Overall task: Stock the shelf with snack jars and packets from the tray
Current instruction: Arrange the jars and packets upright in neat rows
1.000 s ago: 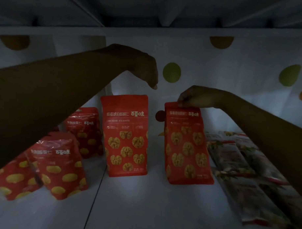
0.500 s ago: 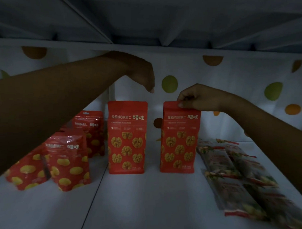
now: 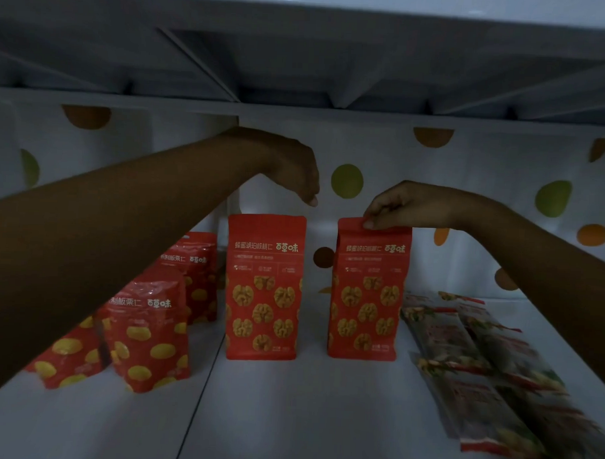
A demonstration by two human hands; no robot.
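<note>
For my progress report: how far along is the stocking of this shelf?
Done: chestnut packets stand at left, one walnut packet stands free below the empty left hand, flat packets lie at right. In hand: the right hand pinches the top of the second walnut packet, upright on the shelf. Left: letting it go; the tray is out of view, so the rest is unknown.

You've got two tall red walnut pouches [image 3: 263, 289] [image 3: 367, 293], three shiny red chestnut bags [image 3: 146, 330] [image 3: 198, 277] [image 3: 67, 355], and roughly four flat clear snack packets [image 3: 473, 400].
</note>
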